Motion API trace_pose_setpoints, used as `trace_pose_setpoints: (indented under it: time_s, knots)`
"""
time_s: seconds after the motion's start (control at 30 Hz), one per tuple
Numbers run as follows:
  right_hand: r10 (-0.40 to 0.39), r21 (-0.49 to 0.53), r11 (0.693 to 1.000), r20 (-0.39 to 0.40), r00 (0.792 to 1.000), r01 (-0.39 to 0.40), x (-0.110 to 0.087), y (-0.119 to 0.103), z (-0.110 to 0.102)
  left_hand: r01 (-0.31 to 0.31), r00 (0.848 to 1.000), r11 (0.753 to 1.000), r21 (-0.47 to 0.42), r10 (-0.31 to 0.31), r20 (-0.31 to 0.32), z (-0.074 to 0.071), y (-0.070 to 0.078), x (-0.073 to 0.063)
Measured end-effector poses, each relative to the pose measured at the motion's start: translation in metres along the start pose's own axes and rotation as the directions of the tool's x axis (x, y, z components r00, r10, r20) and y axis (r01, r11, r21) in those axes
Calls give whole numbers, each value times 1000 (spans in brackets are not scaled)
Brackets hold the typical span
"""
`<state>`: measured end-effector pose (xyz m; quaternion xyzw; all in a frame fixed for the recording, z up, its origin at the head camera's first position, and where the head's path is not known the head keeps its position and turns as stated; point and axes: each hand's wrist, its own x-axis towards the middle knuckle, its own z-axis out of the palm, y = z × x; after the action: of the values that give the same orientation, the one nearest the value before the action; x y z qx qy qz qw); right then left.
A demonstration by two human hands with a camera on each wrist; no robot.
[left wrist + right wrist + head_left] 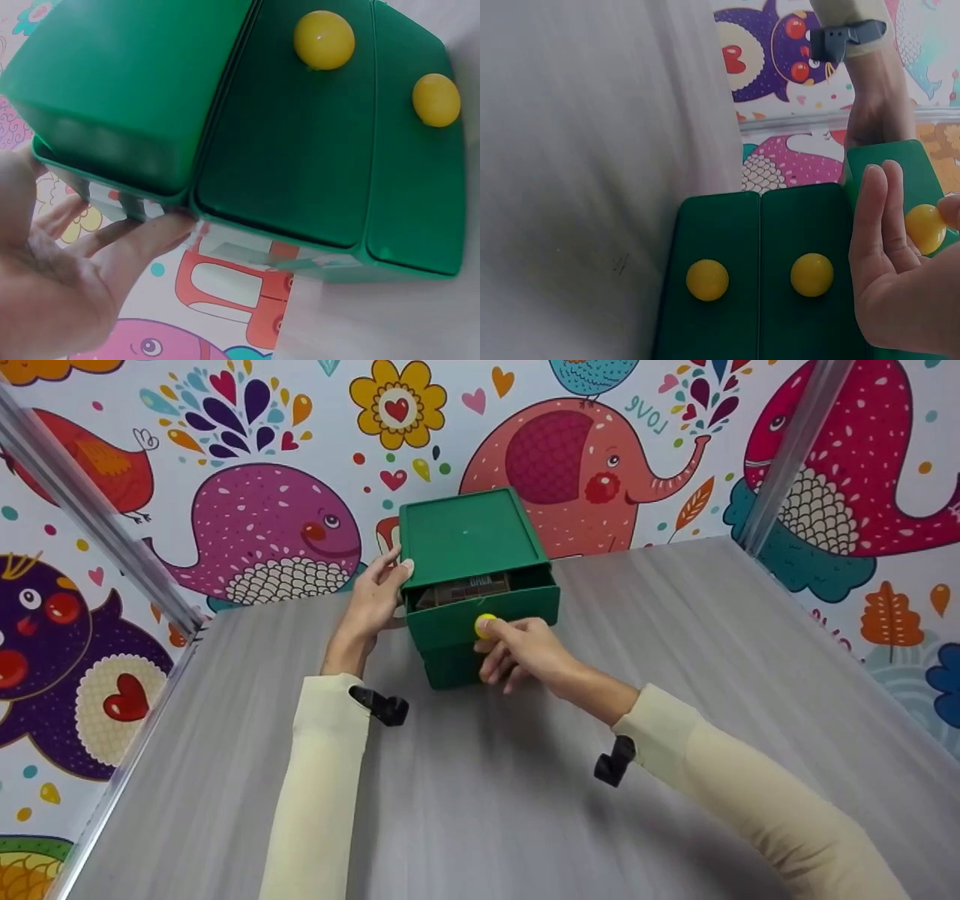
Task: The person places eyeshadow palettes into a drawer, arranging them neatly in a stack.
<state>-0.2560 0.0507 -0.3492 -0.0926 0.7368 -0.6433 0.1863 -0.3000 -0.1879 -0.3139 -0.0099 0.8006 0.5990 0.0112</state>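
Observation:
A small green drawer cabinet (465,540) stands against the back wall with its top drawer (442,626) pulled partly out. Inside that drawer lies a dark brown item with lettering (472,589), its kind unclear. My right hand (532,652) pinches the top drawer's yellow knob (925,228) between thumb and forefinger, other fingers apart. At the cabinet's left side, my left hand (375,596) rests with fairly straight fingers against the wall, the thumb near the front edge. Below the pulled drawer, the middle drawer (292,142) and bottom drawer (416,180) are closed, each with a yellow knob.
The cabinet sits on a grey wood-grain table (465,810). Behind it rises a wall (420,480) printed with cartoon animals, and metal posts (795,457) stand at the corners. A black wrist mount (615,761) sticks out from the right sleeve.

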Motion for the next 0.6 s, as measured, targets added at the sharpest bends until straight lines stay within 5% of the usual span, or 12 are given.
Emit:
trace_pose_setpoints:
  time_s: [0.6]
  knots:
    - [-49, -88, 995, -32, 998, 46, 35, -9, -7, 15, 1000, 999, -44, -14, 11, 0, 2, -2]
